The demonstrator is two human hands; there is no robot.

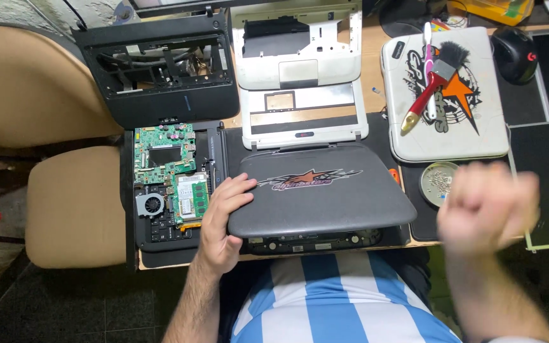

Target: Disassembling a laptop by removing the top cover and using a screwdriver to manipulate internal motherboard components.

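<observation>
A dark grey small laptop (325, 190) with a star sticker on its lid lies closed on the desk in front of me. My left hand (222, 216) rests on its left edge, fingers spread over the lid corner. My right hand (487, 206) is raised above the desk's right side, blurred, fingers curled into a fist with nothing visible in it. It hovers beside a small round tin (438, 181) of screws.
An opened laptop base with a green circuit board (165, 152) and fan lies at the left. Black (160, 70) and white (300, 57) laptop shells sit at the back. A white laptop (446, 95) carries a red-handled brush (430, 86). A black mouse (515, 54) sits far right.
</observation>
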